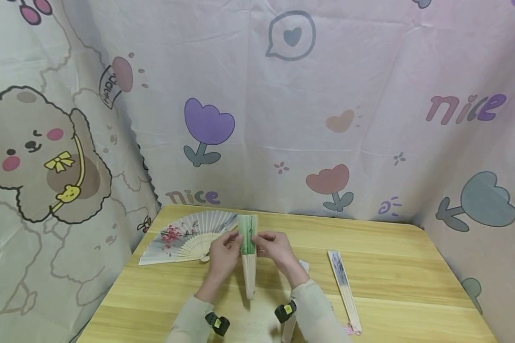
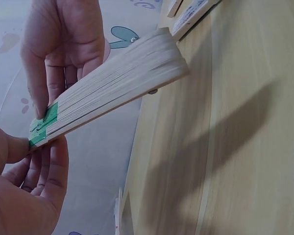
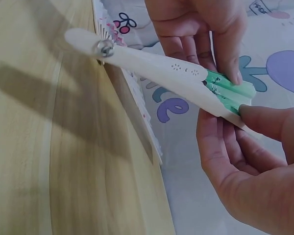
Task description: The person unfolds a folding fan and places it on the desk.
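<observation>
Both hands pinch a green folding fan (image 1: 248,238) above the middle of the table. My left hand (image 1: 224,253) grips its left edge and my right hand (image 1: 275,248) its right edge, thumbs on the green leaf. The fan is nearly folded, with a few pleats parted in the right wrist view. Its pale ribs (image 2: 117,78) hang down toward a metal rivet (image 3: 106,48). Behind my left hand lies a spread fan (image 1: 184,238) with pink blossoms. Under my right forearm a folded fan (image 1: 289,328) is partly hidden.
Another folded fan (image 1: 344,290) with a grey-blue leaf and a pink tassel (image 1: 349,328) lies at the right of the wooden table (image 1: 395,267). A printed cloth (image 1: 369,62) hangs behind the table's back edge and along the sides.
</observation>
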`<move>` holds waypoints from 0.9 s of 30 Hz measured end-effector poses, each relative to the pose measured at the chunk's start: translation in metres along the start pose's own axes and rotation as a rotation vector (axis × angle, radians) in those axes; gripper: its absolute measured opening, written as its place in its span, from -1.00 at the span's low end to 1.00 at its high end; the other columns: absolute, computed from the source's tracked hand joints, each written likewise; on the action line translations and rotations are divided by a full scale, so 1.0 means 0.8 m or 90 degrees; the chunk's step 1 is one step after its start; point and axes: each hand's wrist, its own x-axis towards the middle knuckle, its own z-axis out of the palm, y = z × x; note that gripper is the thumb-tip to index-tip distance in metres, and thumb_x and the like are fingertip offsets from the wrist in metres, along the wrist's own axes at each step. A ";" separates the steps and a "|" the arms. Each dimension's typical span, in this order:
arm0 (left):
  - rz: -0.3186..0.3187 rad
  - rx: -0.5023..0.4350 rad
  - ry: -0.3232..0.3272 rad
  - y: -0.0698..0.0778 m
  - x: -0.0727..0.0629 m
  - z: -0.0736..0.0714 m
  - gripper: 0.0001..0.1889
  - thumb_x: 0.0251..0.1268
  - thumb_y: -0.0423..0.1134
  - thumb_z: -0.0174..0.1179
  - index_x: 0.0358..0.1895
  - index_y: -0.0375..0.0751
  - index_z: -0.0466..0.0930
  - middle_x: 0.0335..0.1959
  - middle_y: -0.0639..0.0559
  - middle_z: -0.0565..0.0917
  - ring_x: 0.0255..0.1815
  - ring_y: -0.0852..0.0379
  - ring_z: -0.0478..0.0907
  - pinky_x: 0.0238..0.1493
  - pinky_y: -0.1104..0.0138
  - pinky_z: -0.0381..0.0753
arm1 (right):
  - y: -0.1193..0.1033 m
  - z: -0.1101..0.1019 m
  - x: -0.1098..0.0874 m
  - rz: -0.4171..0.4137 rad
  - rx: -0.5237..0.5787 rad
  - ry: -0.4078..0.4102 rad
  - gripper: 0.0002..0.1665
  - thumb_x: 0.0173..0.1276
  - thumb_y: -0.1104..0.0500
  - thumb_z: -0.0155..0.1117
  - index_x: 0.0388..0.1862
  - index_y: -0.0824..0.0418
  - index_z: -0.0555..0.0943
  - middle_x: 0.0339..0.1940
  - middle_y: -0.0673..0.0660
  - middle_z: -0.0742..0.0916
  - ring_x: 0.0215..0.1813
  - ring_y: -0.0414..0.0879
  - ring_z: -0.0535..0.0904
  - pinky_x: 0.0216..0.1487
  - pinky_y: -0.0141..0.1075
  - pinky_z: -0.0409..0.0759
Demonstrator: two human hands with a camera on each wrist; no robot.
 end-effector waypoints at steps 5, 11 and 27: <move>-0.001 -0.001 0.005 -0.002 0.001 -0.002 -0.71 0.52 -0.41 0.23 0.18 -0.52 0.64 -0.05 -0.38 0.74 -0.35 0.14 0.75 -0.34 0.37 0.86 | 0.000 -0.001 0.001 -0.002 0.006 0.000 -0.63 0.53 0.21 0.34 0.11 0.51 0.69 -0.11 0.27 0.82 -0.26 -0.17 0.74 -0.03 -0.18 0.90; -0.010 -0.029 0.006 0.000 0.001 -0.005 -0.68 0.53 -0.41 0.23 0.19 -0.58 0.61 -0.04 -0.44 0.71 -0.20 -0.08 0.77 -0.26 0.30 0.90 | 0.000 -0.004 0.001 0.000 0.018 0.025 -0.62 0.51 0.22 0.35 0.11 0.52 0.69 -0.12 0.28 0.82 -0.27 -0.16 0.74 -0.07 -0.22 0.89; -0.082 -0.120 0.041 0.003 0.005 -0.020 -0.58 0.60 -0.31 0.19 0.30 -0.60 0.50 0.17 -0.54 0.66 -0.28 0.32 0.71 -0.12 0.26 0.90 | -0.008 -0.013 0.001 -0.008 0.061 0.120 -0.62 0.49 0.22 0.38 0.08 0.54 0.68 -0.21 0.18 0.79 -0.34 -0.17 0.72 -0.12 -0.27 0.89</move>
